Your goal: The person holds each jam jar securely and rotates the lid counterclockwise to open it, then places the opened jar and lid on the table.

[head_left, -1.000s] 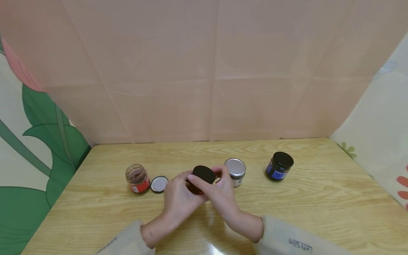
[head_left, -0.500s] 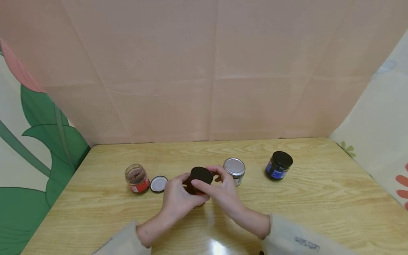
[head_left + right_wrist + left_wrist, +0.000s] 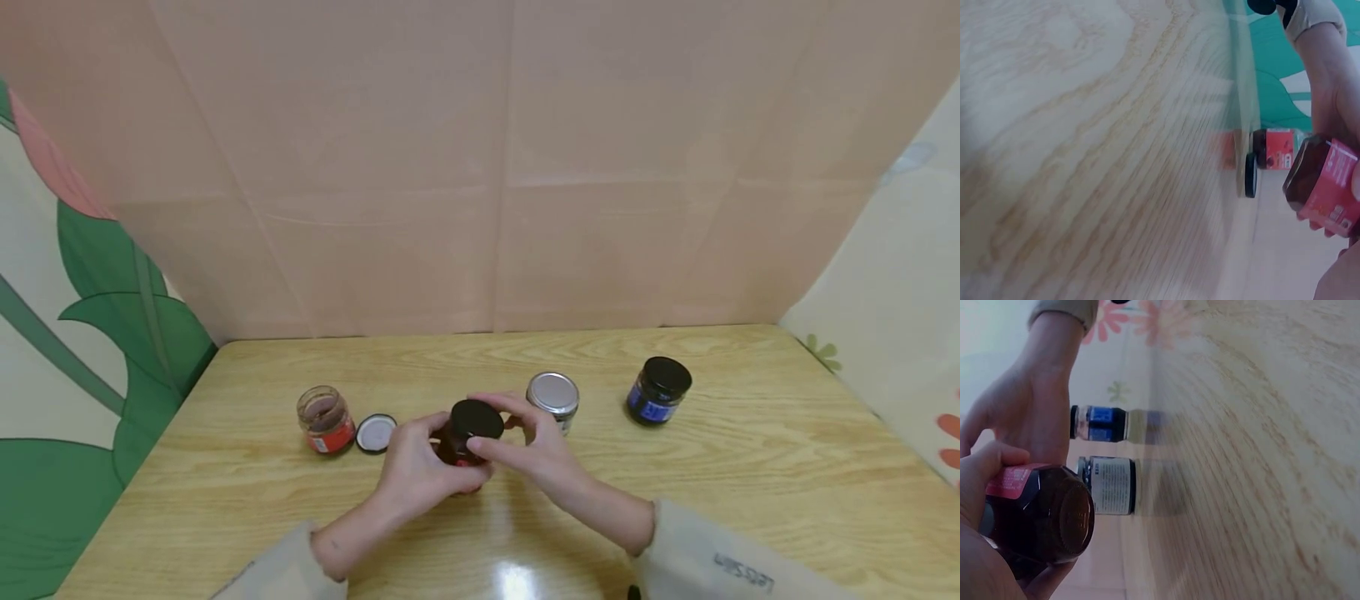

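My left hand [image 3: 412, 467] grips a dark glass jar [image 3: 1041, 512] with a red label [image 3: 1333, 187], held up off the table. Over its top is a black lid [image 3: 477, 418], which my right hand [image 3: 538, 454] holds by the rim between thumb and fingers. Whether the lid is loose from the glass cannot be seen. To the left stands an uncapped jar [image 3: 330, 433] with a red label and some dark contents. Beside it a lid [image 3: 376, 433] lies with its pale inside up.
A jar with a silver lid [image 3: 553, 392] stands just beyond my right hand. Farther right is a black-lidded jar with a blue label [image 3: 651, 404]. All rest on a wooden table [image 3: 750, 467], with a pinkish sheet [image 3: 495, 208] hanging behind it.
The right thumb has slid from across the lid to its near edge, and the right forearm has swung outward. The held jar sits slightly lower in view. The other jars have not moved.
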Available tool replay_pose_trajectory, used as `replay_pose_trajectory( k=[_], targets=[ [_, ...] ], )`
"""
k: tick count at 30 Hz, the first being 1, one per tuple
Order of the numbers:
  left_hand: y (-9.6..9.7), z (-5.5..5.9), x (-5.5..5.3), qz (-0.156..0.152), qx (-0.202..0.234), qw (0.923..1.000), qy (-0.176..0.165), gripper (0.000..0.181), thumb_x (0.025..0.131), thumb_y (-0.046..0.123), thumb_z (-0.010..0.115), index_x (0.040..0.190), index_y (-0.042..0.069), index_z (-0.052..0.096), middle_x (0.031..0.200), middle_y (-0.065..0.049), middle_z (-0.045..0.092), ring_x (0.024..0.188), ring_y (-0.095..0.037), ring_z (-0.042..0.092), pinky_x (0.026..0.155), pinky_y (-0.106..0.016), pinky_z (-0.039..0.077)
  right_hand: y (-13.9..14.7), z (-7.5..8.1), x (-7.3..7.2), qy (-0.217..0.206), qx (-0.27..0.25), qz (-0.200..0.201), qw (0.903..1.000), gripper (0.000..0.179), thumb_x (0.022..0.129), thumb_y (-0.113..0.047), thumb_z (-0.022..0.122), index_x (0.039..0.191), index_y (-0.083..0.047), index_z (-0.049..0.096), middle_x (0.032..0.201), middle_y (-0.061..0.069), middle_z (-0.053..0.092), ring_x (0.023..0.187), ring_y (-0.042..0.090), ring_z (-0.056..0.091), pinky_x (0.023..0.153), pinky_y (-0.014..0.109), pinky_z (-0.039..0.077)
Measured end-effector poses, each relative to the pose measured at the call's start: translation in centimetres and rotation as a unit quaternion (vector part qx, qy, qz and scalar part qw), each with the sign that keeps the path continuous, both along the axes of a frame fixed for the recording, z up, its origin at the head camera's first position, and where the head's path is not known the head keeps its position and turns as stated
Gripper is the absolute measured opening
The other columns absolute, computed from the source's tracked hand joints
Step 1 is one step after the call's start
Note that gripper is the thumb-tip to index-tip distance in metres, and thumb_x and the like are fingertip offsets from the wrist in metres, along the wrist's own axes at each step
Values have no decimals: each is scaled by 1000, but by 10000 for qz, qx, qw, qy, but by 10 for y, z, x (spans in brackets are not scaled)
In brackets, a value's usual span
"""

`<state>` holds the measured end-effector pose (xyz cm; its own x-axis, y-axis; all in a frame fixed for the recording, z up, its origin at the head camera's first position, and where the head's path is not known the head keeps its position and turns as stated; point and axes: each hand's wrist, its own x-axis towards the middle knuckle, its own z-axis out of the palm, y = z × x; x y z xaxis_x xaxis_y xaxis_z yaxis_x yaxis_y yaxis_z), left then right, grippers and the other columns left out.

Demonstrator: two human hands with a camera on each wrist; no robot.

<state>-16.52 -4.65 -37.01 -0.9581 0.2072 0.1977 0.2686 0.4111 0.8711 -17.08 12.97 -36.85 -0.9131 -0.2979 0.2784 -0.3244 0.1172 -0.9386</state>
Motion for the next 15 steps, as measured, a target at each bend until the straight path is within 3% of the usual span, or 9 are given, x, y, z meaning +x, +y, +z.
replay_pose_trajectory(
  k=[7,15],
  targets=[
    [-2,0,-3,-409,113,9987,-278,33,63,19,85,92,13,69,80,3,67,66,-6,59,56,-22,50,4,-2,-4,98,-86,384,9992,47,81,-12,73,126,-5,61,119,11,62,104,10,53,87,28,39],
    [-2,0,-6,-613,111,9972,-419,38,65,19,84,99,10,69,85,0,69,69,-8,61,58,-23,51,5,-4,-4,270,-160,320,9990,48,81,-11,73,127,-6,60,119,11,60,106,10,53,87,27,40]
  ],
)
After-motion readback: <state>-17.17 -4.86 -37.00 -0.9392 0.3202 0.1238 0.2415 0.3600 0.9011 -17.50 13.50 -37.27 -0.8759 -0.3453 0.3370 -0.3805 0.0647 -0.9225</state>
